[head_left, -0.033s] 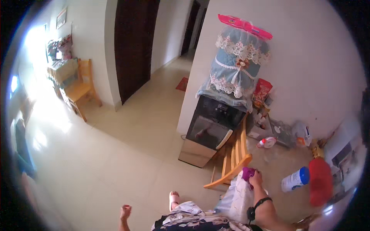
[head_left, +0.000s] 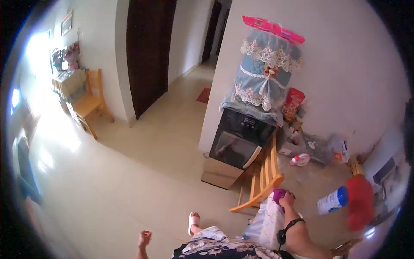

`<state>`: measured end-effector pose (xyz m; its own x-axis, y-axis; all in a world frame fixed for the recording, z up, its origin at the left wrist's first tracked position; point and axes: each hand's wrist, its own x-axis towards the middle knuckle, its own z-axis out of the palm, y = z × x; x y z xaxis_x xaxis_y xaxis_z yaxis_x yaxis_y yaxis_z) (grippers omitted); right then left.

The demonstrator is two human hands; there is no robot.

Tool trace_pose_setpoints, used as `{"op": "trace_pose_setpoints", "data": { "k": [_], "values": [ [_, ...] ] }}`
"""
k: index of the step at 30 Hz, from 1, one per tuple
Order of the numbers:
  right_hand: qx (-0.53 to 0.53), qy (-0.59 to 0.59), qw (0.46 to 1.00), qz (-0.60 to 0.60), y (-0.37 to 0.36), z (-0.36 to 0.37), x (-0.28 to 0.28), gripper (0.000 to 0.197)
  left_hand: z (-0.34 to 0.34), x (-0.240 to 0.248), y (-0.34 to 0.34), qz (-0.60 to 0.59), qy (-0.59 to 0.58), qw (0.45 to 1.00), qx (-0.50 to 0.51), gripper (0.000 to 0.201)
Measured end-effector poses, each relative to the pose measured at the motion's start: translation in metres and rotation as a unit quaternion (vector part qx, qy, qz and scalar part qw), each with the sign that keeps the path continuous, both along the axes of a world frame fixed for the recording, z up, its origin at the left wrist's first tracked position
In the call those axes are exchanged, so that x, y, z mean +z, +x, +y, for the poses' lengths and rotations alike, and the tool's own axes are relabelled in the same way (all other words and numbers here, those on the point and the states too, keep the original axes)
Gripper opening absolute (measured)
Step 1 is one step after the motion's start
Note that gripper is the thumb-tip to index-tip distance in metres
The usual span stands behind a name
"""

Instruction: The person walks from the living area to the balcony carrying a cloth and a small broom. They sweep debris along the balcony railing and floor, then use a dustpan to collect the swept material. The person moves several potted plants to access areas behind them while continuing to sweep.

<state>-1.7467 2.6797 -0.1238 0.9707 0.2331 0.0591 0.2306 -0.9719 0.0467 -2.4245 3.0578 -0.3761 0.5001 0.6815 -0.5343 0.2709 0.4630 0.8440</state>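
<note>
My right hand (head_left: 288, 200) presses a purple cloth (head_left: 279, 194) against the near-left edge of a table, beside the chair back. A white patterned cover (head_left: 271, 218) hangs down below that edge. My right arm reaches over the table and wears a dark band. Low and left of my body, my left hand (head_left: 145, 238) hangs over the floor with its fingers curled in, and nothing shows in it. On the table, right of the cloth, stands a white canister with a blue lid (head_left: 331, 201). A red object (head_left: 360, 203) lies just beyond it.
A wooden chair (head_left: 268, 172) is pushed up to the table. Behind it stands a dark water-dispenser-like cabinet (head_left: 236, 146) under a blue lace cover (head_left: 263, 71). A small white fan-like item (head_left: 303, 159) and grey boxes (head_left: 293, 144) are at the table's far side. Another chair (head_left: 88, 105) stands far left.
My left hand is a little farther right in view. The whole view has shifted slightly; my right hand stays on the purple cloth at the table edge.
</note>
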Motion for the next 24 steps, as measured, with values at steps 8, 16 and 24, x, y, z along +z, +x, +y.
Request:
{"op": "trace_pose_setpoints", "data": {
  "k": [8,16,24],
  "values": [
    [-0.125,0.108,0.986,-0.011,0.007,0.012,-0.024,0.053,0.106,0.038,0.112,0.035,0.129,0.984,-0.12,0.017],
    [-0.303,0.091,0.944,-0.092,-0.029,0.026,-0.047,0.071,0.271,0.074,0.155,0.055,0.126,0.99,-0.005,0.016],
    [-0.034,0.364,0.929,-0.057,-0.087,0.2,-0.052,0.045,0.398,0.067,0.151,0.222,-0.021,0.968,-0.114,0.021]
  ]
}}
